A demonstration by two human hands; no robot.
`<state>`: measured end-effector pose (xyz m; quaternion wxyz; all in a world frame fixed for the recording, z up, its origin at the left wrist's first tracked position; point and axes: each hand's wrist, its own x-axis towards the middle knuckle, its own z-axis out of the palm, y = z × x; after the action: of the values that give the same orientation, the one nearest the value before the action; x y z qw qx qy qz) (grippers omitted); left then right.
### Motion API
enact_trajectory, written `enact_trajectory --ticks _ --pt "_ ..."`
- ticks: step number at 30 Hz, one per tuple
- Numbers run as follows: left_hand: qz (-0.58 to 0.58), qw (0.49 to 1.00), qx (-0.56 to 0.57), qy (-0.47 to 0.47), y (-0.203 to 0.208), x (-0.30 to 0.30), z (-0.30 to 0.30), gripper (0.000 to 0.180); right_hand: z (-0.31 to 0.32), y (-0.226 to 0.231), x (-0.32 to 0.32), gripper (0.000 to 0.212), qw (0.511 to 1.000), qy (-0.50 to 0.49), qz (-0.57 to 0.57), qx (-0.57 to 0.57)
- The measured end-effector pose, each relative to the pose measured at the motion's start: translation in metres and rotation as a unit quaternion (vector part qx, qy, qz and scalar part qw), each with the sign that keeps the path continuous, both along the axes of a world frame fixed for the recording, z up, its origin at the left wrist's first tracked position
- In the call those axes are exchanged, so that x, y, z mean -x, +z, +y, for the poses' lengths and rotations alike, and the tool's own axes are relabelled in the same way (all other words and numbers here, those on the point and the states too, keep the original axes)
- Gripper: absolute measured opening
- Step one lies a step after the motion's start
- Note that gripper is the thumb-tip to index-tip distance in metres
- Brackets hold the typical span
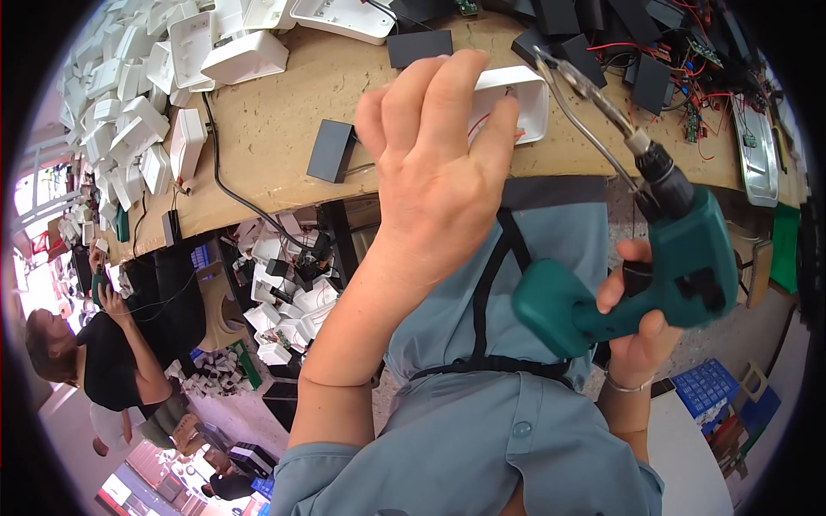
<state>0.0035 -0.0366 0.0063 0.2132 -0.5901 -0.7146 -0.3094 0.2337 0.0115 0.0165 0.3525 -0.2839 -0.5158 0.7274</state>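
Note:
My left hand (434,168) bends over the left side of a white plastic box (535,99), its thumb reaching inside. The fingertips and the box's left wall are hidden by the hand. Red wires show inside the box. In my right hand (635,305) is a dark green soldering gun (701,236), gripped by its handle with a finger near the trigger. Its metal tip and thin bent feed tube point up and left, over the bench beyond the box's right edge. A flat black box (419,48) lies just behind my left hand, another black box (329,150) to its left.
White plastic housings (245,58) pile up at the far left. Black cases and circuit boards (693,120) with red wires fill the far right, beside a metal tray (757,155). A black cable (225,185) crosses the bench. Another person (120,357) works at the left.

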Motion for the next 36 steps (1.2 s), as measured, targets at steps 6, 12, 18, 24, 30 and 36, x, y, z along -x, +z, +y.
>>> enact_trajectory --ticks 6,12,18,24,30,36 --pt "0.034 0.998 -0.046 0.029 -0.009 -0.003 -0.003 0.024 0.022 -0.014 0.047 0.080 0.956 0.148 0.207 0.146" --pt "0.067 0.994 -0.080 0.018 -0.012 0.005 -0.001 0.026 0.028 -0.012 0.072 0.082 0.946 0.206 0.208 0.137" --pt "0.071 0.996 -0.059 -0.013 -0.009 0.007 -0.003 0.025 0.027 -0.012 0.073 0.085 0.961 0.175 0.156 0.146" --pt "0.007 0.996 -0.044 -0.080 -0.004 0.011 -0.006 0.026 0.030 -0.014 0.071 0.084 0.966 0.167 0.132 0.148" --pt "-0.051 0.989 -0.080 -0.116 -0.013 0.013 -0.006 0.019 0.032 -0.017 0.070 0.078 0.964 0.161 0.165 0.132" --pt "-0.029 0.998 -0.045 -0.034 -0.005 0.008 -0.004 0.010 0.030 -0.010 0.028 0.077 0.987 0.098 0.117 0.050"
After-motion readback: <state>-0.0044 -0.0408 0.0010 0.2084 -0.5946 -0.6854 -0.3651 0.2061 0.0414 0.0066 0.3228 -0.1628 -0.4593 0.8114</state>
